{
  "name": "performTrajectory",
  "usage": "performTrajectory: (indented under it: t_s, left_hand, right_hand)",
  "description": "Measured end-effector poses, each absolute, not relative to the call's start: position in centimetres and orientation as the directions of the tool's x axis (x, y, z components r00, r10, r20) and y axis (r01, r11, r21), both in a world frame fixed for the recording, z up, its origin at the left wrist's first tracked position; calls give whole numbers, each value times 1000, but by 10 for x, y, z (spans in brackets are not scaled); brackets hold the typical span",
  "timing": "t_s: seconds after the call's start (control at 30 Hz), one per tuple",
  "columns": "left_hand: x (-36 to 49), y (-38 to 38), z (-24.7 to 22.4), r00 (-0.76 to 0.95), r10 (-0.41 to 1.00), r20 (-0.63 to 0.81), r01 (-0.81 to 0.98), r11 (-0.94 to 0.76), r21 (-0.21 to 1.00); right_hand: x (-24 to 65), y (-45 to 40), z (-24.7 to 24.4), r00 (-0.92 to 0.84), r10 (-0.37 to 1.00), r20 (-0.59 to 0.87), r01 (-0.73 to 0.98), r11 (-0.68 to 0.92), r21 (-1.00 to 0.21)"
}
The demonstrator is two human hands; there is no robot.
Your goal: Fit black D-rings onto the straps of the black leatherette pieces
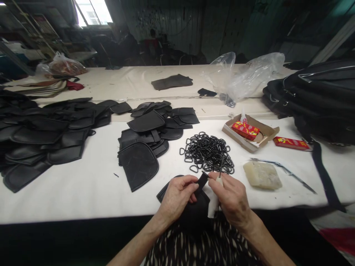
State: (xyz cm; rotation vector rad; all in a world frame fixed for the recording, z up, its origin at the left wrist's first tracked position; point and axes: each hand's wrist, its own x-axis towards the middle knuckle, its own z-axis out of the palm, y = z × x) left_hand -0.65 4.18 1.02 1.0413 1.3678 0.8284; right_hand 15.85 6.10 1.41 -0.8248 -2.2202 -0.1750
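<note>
My left hand (179,195) pinches a short black strap (202,181) that belongs to a black leather-like piece (194,212) at the table's front edge. My right hand (231,195) is closed around a white-handled tool (213,204), whose thin dark shaft points up. Its thumb and index finger meet at the strap's upper end, where a small dark part shows, too small to make out. Just beyond both hands lies a pile of black D-shaped rings (208,151). Left of the pile are stacked black pieces (140,164).
More black pieces (39,136) are heaped at the far left. On the right are a cardboard box (249,146) with red packets, a yellowish block (262,175), a thin metal tool (291,173) and a black bag (318,99). Clear plastic (249,77) lies behind.
</note>
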Motion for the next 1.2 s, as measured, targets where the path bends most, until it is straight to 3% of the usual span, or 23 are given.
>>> performTrajectory:
  t_s: [0.2, 0.5, 0.67, 0.9, 1.2]
  left_hand:
    - [-8, 44, 11, 94, 917, -389, 46, 386, 921]
    - [-14, 46, 9, 202, 897, -394, -150, 426, 892]
    - [-14, 46, 6, 207, 906, -369, -230, 412, 882]
    - [-17, 42, 5, 227, 936, -269, -251, 323, 912]
    - [-12, 41, 8, 160, 933, -322, -249, 353, 902]
  right_hand:
    - [159, 60, 21, -621, 330, 711, 538, 839, 81]
    - [151, 56, 11, -570, 318, 758, 565, 821, 80]
    - [142, 52, 7, -546, 358, 757, 549, 836, 1]
    - [144, 51, 1, -530, 523, 668, 487, 832, -265]
    - [142, 45, -2, -452, 626, 635, 513, 765, -389]
